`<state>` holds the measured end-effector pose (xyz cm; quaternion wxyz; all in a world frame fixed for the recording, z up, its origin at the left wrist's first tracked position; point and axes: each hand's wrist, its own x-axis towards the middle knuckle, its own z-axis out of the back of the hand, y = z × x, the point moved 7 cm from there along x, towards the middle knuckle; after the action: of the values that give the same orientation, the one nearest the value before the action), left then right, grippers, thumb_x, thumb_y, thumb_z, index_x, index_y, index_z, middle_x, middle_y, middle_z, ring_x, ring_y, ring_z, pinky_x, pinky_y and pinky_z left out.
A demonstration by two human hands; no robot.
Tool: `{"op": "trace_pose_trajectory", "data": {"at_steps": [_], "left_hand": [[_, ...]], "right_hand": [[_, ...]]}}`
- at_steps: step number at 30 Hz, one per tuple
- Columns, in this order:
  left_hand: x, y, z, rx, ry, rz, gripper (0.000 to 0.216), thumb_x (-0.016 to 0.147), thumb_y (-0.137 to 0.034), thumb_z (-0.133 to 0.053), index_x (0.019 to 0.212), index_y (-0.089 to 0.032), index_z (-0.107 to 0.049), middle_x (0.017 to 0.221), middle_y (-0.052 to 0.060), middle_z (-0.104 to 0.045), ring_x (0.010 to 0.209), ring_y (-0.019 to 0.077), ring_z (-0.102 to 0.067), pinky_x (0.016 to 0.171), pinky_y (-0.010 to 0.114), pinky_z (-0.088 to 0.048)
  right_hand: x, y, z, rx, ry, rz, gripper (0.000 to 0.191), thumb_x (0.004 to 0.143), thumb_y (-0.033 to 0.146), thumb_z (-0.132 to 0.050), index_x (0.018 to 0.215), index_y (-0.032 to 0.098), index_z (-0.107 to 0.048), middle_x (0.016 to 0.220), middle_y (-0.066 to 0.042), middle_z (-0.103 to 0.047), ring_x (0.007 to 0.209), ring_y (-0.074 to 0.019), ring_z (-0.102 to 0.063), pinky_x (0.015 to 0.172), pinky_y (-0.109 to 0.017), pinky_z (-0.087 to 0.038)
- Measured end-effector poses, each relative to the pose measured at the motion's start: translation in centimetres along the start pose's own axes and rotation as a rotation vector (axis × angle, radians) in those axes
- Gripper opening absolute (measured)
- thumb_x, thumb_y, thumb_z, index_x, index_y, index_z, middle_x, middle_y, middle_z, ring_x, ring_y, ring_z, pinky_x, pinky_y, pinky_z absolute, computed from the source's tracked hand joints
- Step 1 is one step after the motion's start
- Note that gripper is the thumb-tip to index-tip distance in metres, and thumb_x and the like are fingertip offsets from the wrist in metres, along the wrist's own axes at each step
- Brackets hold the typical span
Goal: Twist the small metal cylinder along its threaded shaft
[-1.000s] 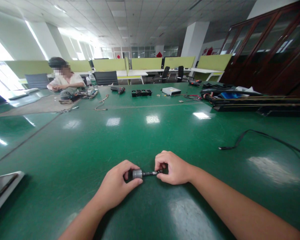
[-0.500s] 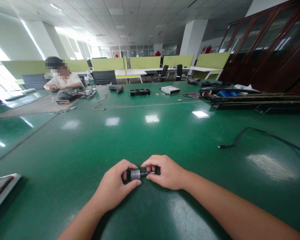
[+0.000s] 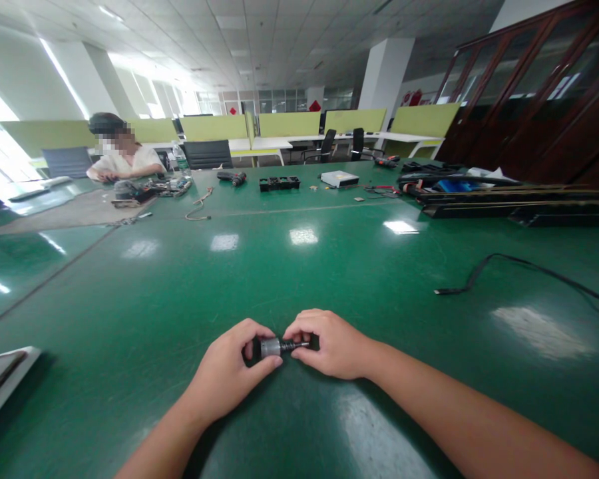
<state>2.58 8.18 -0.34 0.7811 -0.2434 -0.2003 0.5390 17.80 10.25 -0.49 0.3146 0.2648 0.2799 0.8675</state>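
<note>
A small grey metal cylinder (image 3: 270, 347), with a thinner dark ridged shaft (image 3: 288, 345) ending in a slim bright pin, lies sideways between my hands, low over the green table (image 3: 259, 273). My left hand (image 3: 232, 362) is closed on the cylinder, thumb in front and index finger behind. Around the shaft end, my right hand (image 3: 329, 344) is curled, its thumb close to the pin and its index finger on the far side. Exactly where the right fingertips touch is hard to see. My palms hide nothing else that I can make out.
A black flat cable (image 3: 479, 267) runs in from the right. A pale-edged tray-like object (image 3: 14, 372) sits at left. Further back are a black bracket (image 3: 279, 183), a silver drive-like box (image 3: 339, 178), a power drill (image 3: 232, 177), dark metal rails (image 3: 509, 201) and a seated person (image 3: 124, 159).
My left thumb and my right fingertips have shifted very slightly on the metal part. The part stays in the same place, and everything else looks the same.
</note>
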Motion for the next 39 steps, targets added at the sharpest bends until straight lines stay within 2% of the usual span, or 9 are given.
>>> {"op": "trace_pose_trajectory", "data": {"at_steps": [12,17,39], "left_hand": [[-0.07,-0.15,-0.21,-0.008,0.028,-0.026,0.021,0.080,-0.030,-0.069,0.100,-0.025,-0.065,0.086,-0.002,-0.063,0.074,0.0166,-0.055,0.068,0.027,-0.040],[-0.02,0.18,-0.27,0.006,0.021,0.008,0.022,0.080,-0.034,-0.070,0.099,-0.024,-0.066,0.081,-0.002,-0.062,0.073,0.0169,-0.055,0.067,0.027,-0.039],[-0.11,-0.02,-0.19,0.011,0.040,0.039,0.020,0.082,-0.035,-0.067,0.099,-0.025,-0.065,0.083,-0.002,-0.063,0.073,0.0172,-0.055,0.067,0.027,-0.039]], "right_hand": [[0.05,0.73,-0.39,-0.068,0.028,0.049,0.015,0.077,0.018,-0.069,0.092,0.018,-0.068,0.080,-0.001,-0.065,0.077,-0.0159,-0.058,0.075,-0.029,-0.041],[0.03,0.88,-0.47,-0.067,0.020,0.062,0.010,0.078,0.018,-0.068,0.088,0.018,-0.069,0.075,0.000,-0.064,0.074,-0.0150,-0.057,0.073,-0.028,-0.040],[-0.16,0.63,-0.08,-0.045,-0.021,0.040,0.012,0.069,0.014,-0.071,0.080,0.017,-0.066,0.069,0.001,-0.059,0.067,-0.0132,-0.053,0.067,-0.026,-0.039]]}}
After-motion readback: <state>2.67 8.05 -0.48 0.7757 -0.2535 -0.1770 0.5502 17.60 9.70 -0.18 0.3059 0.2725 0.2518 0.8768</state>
